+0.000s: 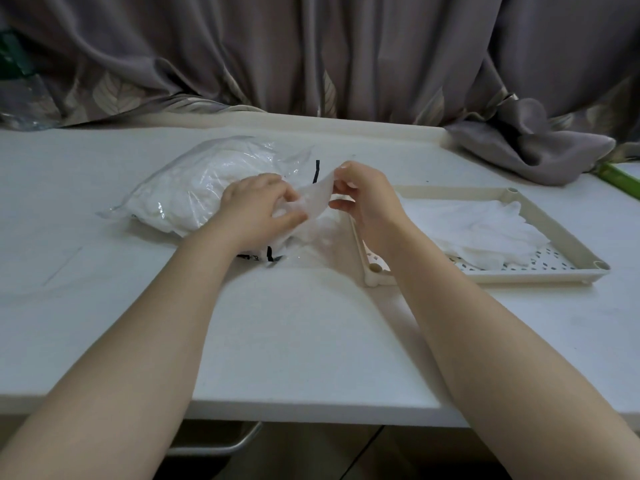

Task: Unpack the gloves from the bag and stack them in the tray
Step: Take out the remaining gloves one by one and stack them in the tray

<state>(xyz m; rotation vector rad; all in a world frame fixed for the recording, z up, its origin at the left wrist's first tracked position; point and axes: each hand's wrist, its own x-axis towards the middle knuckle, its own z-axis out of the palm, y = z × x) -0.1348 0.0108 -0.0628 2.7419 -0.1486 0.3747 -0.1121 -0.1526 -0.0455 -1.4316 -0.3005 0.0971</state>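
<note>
While the head camera looks forward and down, both hands work over the middle of the white table [311, 341]. Left hand [258, 206]: fingers curled, pinching the near side of the mouth of the clear plastic bag [194, 188]. Right hand [363, 199]: thumb and fingers curled, pinching the raised translucent flap of the same bag between the two hands. Both forearms reach in from the near edge of the table.

Bag: lies left of centre toward the far edge, still bulging with folded white cloth gloves [166, 202]. Its mouth faces right, with black printed strips visible at the far and near sides of the opening.

Cream square plastic tray with a perforated floor [485, 273]: sits on the right half of the table, just beside the right wrist. A loose stack of white gloves [478, 233] lies inside it, fingertips toward the right edge, covering most of the floor.

Grey-brown curtain [311, 57]: hangs behind the far edge, with one fold [530, 147] spilling onto the far right corner. A green strip [620, 180] shows at the right edge.
</note>
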